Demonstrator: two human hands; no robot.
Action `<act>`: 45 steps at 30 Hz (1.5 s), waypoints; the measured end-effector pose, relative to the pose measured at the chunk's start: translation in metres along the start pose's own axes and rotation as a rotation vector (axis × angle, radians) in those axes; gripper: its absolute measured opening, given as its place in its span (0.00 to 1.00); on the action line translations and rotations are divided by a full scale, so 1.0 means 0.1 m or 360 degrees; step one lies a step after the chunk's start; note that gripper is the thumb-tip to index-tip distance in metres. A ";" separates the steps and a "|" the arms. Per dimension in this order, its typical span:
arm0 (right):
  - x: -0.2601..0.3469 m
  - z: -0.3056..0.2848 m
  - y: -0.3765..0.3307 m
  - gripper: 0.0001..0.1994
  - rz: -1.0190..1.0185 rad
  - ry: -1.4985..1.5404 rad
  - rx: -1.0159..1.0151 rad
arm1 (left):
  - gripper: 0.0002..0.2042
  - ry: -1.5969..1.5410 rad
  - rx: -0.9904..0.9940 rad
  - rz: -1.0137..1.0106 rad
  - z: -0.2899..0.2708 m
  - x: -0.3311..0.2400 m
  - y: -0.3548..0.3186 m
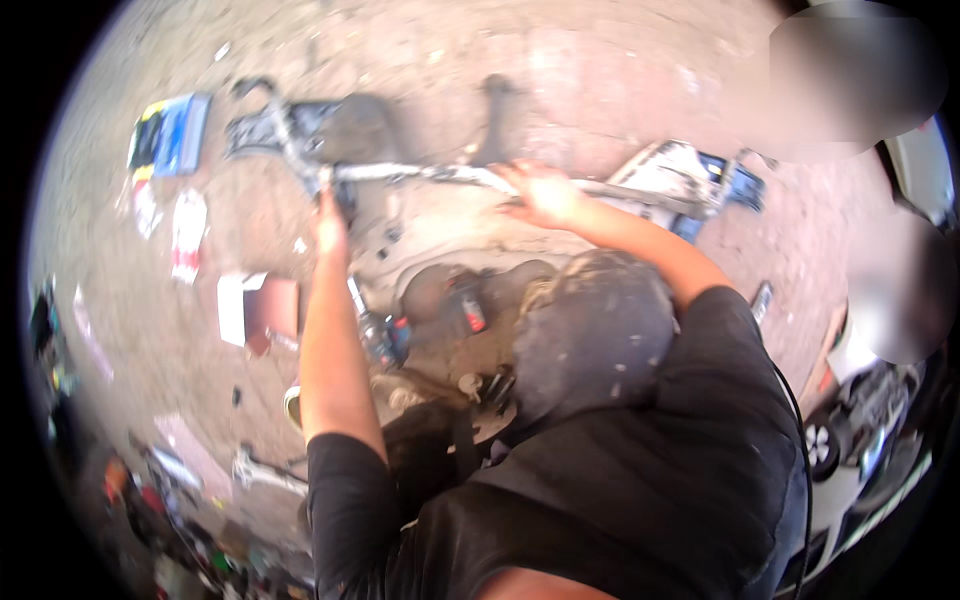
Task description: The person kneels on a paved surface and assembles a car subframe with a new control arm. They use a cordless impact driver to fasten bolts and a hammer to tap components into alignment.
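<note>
The left hand [331, 228] covers the spot where it meets the long metal bar [420, 174], so its grip cannot be read. The dark rounded part [592, 335] hides whatever lies beneath it. Small items [190, 535] at the lower left rim blur together, perhaps tools.
</note>
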State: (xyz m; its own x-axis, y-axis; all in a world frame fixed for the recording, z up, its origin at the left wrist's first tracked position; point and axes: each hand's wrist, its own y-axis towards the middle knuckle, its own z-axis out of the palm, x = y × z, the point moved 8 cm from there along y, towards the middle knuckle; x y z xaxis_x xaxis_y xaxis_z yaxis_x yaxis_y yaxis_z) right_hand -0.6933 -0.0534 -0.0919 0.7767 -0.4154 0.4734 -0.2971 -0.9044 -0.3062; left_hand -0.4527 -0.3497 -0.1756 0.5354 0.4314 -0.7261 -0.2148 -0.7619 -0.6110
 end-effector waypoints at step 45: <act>-0.07 0.05 0.09 0.16 0.0237 0.0101 0.0183 | 0.19 0.0427 -0.0085 0.0859 0.58 0.12 -1.05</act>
State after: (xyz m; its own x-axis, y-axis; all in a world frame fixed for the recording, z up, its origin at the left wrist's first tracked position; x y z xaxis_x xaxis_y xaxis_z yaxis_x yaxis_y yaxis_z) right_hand -0.6990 -0.0584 -0.1023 0.6915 -0.5522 0.4658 -0.3376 -0.8171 -0.4674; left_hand -0.4709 -0.2370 -0.1382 0.5509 -0.1543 -0.8202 -0.4759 -0.8654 -0.1569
